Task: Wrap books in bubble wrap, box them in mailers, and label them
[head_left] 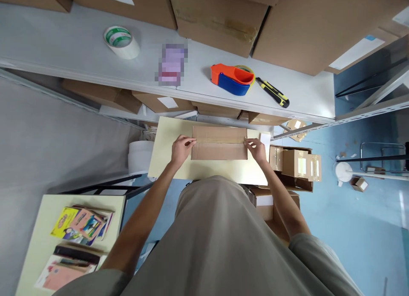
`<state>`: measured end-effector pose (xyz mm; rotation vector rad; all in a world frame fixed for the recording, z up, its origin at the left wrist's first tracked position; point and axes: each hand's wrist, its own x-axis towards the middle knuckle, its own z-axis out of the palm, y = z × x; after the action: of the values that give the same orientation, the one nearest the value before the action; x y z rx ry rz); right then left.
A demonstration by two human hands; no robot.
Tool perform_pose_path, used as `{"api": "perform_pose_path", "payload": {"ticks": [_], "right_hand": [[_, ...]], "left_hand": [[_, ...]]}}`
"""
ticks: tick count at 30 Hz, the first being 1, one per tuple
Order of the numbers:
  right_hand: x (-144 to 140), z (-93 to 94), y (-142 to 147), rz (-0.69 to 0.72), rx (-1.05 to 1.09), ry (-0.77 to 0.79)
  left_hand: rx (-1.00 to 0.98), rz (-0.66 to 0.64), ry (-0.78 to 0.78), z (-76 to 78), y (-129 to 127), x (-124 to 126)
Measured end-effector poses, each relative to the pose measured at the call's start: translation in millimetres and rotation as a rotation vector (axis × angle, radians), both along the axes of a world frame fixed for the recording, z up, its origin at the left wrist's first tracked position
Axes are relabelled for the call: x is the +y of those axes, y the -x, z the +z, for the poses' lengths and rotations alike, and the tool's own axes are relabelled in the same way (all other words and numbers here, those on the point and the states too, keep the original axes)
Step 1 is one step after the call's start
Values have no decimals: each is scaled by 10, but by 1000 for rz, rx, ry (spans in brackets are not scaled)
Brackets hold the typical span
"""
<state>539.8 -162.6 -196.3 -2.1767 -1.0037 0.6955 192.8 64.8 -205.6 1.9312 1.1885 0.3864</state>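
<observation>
A flat brown cardboard box (219, 143) with a strip of clear tape along its middle seam lies on a small cream table (166, 159) in front of me. My left hand (181, 148) grips the box's left end, fingers curled over the edge. My right hand (256, 148) holds the right end the same way. Both arms reach down past my beige shirt.
A grey shelf (64, 49) above holds a tape roll (122, 41), an orange-and-blue tape dispenser (232, 79) and a yellow-black utility knife (272, 92), with large cartons behind. Small boxes (295, 164) sit on the blue floor at right. Books (83, 223) lie on a table at lower left.
</observation>
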Motion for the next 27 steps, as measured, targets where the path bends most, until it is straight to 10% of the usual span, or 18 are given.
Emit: {"api": "perform_pose_path", "payload": {"ticks": [12, 27], "right_hand": [[129, -77, 77, -254, 226, 11], [-248, -131, 337, -222, 213, 29]], "left_hand": [[-28, 243, 259, -81, -130, 41], [25, 45, 93, -32, 63, -151]]}}
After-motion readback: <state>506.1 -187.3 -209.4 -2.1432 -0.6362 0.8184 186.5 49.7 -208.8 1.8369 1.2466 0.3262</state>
